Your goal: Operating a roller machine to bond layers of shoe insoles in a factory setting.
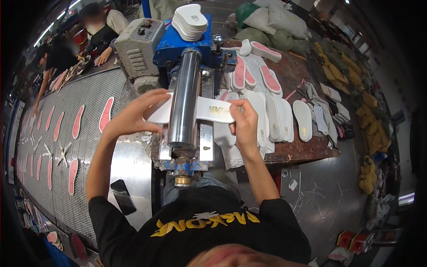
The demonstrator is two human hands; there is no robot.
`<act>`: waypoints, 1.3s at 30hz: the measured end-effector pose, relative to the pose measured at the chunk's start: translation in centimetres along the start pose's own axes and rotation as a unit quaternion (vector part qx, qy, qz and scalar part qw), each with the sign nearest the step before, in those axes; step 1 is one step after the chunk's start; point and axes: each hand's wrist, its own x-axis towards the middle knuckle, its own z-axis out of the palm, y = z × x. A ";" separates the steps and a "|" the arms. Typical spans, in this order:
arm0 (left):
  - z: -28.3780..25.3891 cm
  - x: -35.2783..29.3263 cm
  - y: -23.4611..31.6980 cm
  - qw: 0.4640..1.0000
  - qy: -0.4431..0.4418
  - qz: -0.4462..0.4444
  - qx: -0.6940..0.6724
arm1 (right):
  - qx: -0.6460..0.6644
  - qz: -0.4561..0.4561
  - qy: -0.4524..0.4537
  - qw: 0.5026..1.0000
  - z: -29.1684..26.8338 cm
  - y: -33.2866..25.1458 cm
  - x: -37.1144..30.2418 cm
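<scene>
**Insole at the Roller: Hand Positions and Clearances**

Head view. A white insole lies crosswise beneath the steel roller, with an end protruding on either side. The roller hides its middle.

Left hand: located at the left end of the insole. Fingers and thumb stand apart, spanning the insole's width; whether the thumb touches its near edge cannot be told. The fingertips are close to the roller's left side.

Right hand: fingers clamped on the insole's right end, thumb on the upper face. A short length of insole separates the thumb from the roller.

Clearance, right: limited. The row of insoles stands just beside the right hand and extends along the bench. The right forearm crosses near the bench's front edge.

Clearance, left: wider. A metal plate shows between the left forearm and the machine; a phone lies near the left elbow. Beyond the forearm, a mesh belt carries pink insoles, spaced apart.

Clearance, far side: closed by the blue housing, topped by a stack of insoles, and the control box to its left.

Clearance, near side: the brass knob sits close to the person's body.
</scene>
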 end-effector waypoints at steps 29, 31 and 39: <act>14.5 -20.7 -16.1 0.483 0.483 -0.134 -0.718 | -0.009 0.067 -0.066 0.996 -3.8 3.0 -2.5; 14.7 -24.0 -16.2 0.405 0.539 -0.133 -0.726 | 0.000 0.069 -0.077 0.995 -4.1 3.5 -2.2; 14.4 -38.7 -13.8 0.314 0.729 -0.200 -0.574 | -0.012 0.012 -0.075 0.997 -2.5 2.9 0.0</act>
